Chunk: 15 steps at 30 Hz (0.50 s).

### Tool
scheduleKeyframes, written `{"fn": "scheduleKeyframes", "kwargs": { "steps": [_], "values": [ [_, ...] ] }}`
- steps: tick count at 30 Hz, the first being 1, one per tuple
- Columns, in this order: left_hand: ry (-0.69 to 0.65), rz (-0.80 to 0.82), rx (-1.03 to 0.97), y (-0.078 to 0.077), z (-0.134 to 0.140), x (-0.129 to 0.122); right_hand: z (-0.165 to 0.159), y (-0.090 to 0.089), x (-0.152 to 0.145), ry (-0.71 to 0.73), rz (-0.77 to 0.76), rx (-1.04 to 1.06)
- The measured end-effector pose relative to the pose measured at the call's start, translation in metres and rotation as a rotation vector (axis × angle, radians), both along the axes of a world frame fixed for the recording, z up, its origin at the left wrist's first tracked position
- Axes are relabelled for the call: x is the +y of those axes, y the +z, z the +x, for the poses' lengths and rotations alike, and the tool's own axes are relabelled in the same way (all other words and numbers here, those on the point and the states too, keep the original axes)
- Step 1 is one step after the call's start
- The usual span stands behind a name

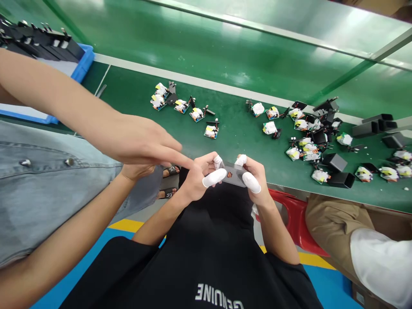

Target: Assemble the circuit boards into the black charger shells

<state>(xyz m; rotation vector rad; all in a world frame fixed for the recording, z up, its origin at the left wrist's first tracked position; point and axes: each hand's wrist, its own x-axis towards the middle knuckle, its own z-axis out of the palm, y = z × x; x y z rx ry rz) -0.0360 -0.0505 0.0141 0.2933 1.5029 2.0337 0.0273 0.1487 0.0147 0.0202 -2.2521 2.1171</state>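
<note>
Between both hands, in front of my chest, is a small dark grey plastic casing [236,179] with an orange port in its face. My left hand [198,178] grips its left end, with white finger cots on thumb and forefinger. On the right end, my right hand [255,178] pinches it the same way, also in white finger cots. Another person's hand [151,143] reaches in from the left, its pointing finger at or just above my left hand; I cannot tell whether they touch. Beyond the casing, a small circuit board with white parts [211,131] lies on the green bench [138,103].
Several wired circuit boards [309,148] and black housings [341,180] crowd the bench's right side. A blue tray [86,64] with black housings stands at the left. A red chair [296,219] and a seated person [376,257] are at right; a co-worker in denim [58,189] is at left.
</note>
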Motion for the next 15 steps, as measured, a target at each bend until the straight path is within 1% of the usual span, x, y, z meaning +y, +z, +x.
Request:
{"fn": "scheduleKeyframes", "kwargs": {
  "steps": [4, 9, 12, 15],
  "values": [
    [-0.053, -0.009, 0.082, 0.004, -0.014, -0.007, 0.004, -0.002, -0.009, -0.004, 0.020, 0.040],
    [-0.108, -0.069, 0.095, 0.021, -0.034, -0.008, 0.011, -0.010, -0.027, -0.027, 0.007, -0.018],
    [-0.140, -0.096, 0.127, 0.026, -0.040, -0.009, 0.013, -0.012, -0.036, -0.039, -0.005, -0.038],
    [-0.143, -0.114, 0.143, 0.028, -0.042, -0.010, 0.014, -0.014, -0.040, -0.031, -0.012, -0.047]
  ]
}}
